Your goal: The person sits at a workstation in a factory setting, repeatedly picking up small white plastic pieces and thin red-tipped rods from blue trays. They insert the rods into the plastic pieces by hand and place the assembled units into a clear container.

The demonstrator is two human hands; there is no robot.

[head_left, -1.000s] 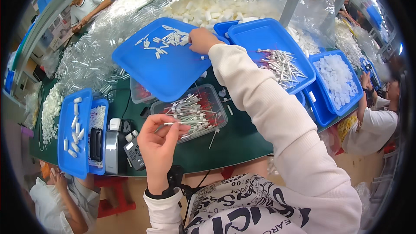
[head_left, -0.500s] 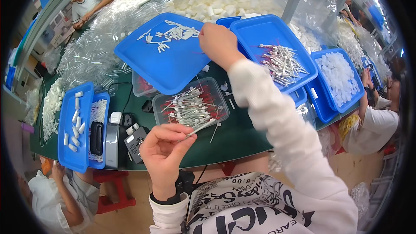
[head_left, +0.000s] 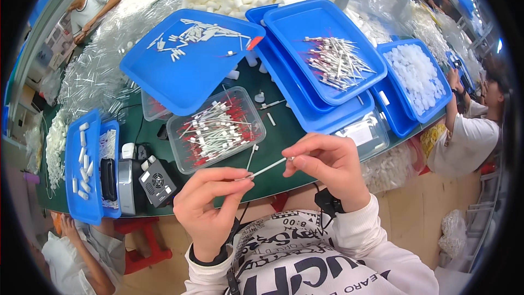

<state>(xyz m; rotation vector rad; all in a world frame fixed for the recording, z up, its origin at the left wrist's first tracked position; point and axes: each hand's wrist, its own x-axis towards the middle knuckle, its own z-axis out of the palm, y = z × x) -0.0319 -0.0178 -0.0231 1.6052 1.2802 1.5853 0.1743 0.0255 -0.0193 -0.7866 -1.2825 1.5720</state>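
Pinching a thin white stick [head_left: 271,167] by opposite ends, left hand [head_left: 208,198] and right hand [head_left: 334,165] seemingly hold it steady below frame centre

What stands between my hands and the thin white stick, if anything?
Nothing visible: your left hand and right hand both pinch the stick directly. The clear plastic box sits beyond it, not in the way.
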